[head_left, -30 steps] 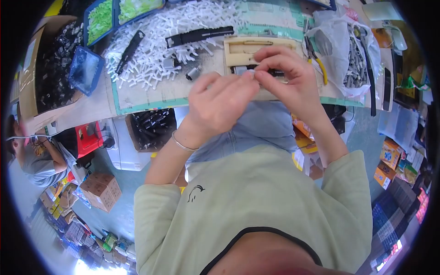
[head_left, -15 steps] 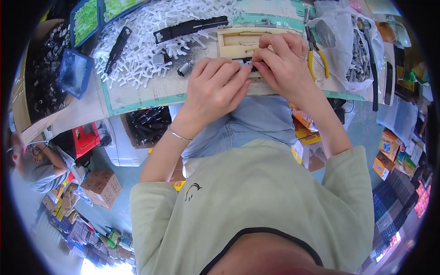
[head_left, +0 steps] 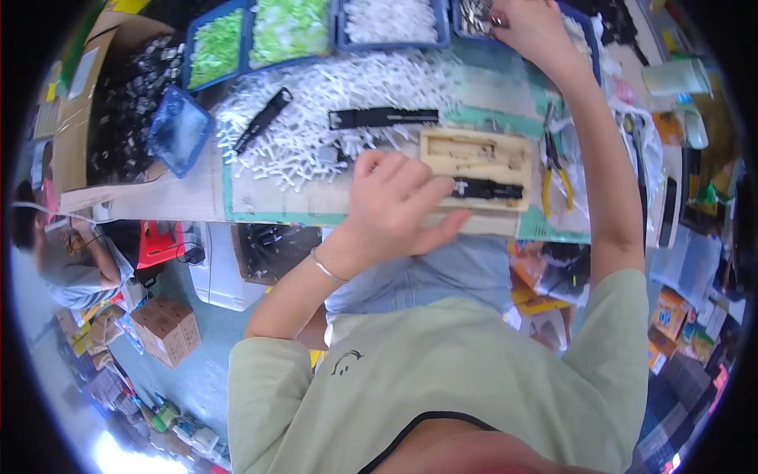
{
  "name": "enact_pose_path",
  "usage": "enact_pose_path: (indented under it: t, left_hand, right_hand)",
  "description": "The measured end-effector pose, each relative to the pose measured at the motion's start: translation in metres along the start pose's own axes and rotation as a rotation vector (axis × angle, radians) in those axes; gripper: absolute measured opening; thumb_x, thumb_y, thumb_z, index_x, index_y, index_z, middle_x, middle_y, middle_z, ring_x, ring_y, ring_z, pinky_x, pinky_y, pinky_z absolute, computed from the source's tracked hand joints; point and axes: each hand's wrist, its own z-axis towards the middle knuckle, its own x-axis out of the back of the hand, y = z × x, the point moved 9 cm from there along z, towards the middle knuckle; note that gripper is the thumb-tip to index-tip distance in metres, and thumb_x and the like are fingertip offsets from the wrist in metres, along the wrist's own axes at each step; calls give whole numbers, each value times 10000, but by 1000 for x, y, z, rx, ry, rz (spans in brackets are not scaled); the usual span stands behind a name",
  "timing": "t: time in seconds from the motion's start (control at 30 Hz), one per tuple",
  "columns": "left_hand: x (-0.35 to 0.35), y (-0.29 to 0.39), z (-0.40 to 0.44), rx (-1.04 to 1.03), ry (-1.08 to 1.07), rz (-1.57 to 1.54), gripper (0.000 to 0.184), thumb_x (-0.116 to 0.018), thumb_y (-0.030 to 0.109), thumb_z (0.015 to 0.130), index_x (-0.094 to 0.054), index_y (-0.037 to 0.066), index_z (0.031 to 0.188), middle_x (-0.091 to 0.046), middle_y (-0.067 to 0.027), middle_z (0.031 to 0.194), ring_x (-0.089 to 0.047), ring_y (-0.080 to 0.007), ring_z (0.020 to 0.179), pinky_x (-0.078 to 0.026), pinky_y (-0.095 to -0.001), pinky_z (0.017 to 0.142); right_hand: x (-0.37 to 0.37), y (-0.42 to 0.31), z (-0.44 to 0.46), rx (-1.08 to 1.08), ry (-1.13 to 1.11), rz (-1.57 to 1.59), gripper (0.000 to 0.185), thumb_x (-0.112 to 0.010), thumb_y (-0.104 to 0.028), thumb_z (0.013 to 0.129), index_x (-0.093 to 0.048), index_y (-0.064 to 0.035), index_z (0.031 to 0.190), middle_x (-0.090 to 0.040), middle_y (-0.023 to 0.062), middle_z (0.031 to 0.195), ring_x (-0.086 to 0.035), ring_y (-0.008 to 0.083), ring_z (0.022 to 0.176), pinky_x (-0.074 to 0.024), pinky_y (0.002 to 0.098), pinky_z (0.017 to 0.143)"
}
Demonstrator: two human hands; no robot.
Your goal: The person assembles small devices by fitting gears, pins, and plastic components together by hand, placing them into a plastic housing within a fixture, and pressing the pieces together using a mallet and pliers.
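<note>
My left hand [head_left: 403, 201] hovers at the left end of a cream-coloured tray-like fixture [head_left: 476, 133], thumb spread away from loosely bent fingers, with nothing visible in it. A long black plastic housing [head_left: 497, 189] lies in the fixture's front slot; a small pale part shows at its left end, close to my index finger. Far off at the top edge, my right hand [head_left: 533, 28] reaches into a blue bin of small metal parts [head_left: 476, 17]. Its fingers are bent together among the parts; what they pinch is too small to make out.
White plastic pieces [head_left: 292, 162] are heaped left of the fixture, with two black housings [head_left: 383, 118] on top. Bins of green pieces [head_left: 290, 31] and white pieces [head_left: 391, 21] line the back. Yellow-handled pliers [head_left: 557, 186] lie to the right. Another person [head_left: 75, 261] sits at far left.
My right hand has left the fixture and reached up to the metal parts bin. My left hand has let go and opened beside the fixture. The view has shifted, showing more bins.
</note>
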Motion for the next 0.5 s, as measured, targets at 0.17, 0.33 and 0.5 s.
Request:
enact_pose_path:
  t: [0.17,0.33,0.5]
  left_hand:
    - [55,-90,25,268,92,193,141,-664,125,728,-634,83,859,-571,-58,774,-562,-231,750,-383,-357,664]
    - [59,-184,53,298,-6,525,136,-647,171,754,-689,79,846,-601,-78,803,-582,-255,798,-432,-378,713]
    - [33,-214,77,394,-152,607,152,-652,205,707,-690,58,711,-639,-113,791,-611,-275,781,-449,-405,691]
  right_hand:
    - [-22,-6,31,98,99,-101,62,-656,-101,657,-644,-77,712,-650,119,725,-631,301,779,-420,438,790]
    - [-15,7,24,47,120,39,65,-609,-65,708,-661,-62,747,-640,150,721,-619,327,771,-472,428,715]
    - [-6,13,11,99,334,217,100,-567,-101,782,-645,-40,765,-620,158,807,-607,352,765,-494,428,679]
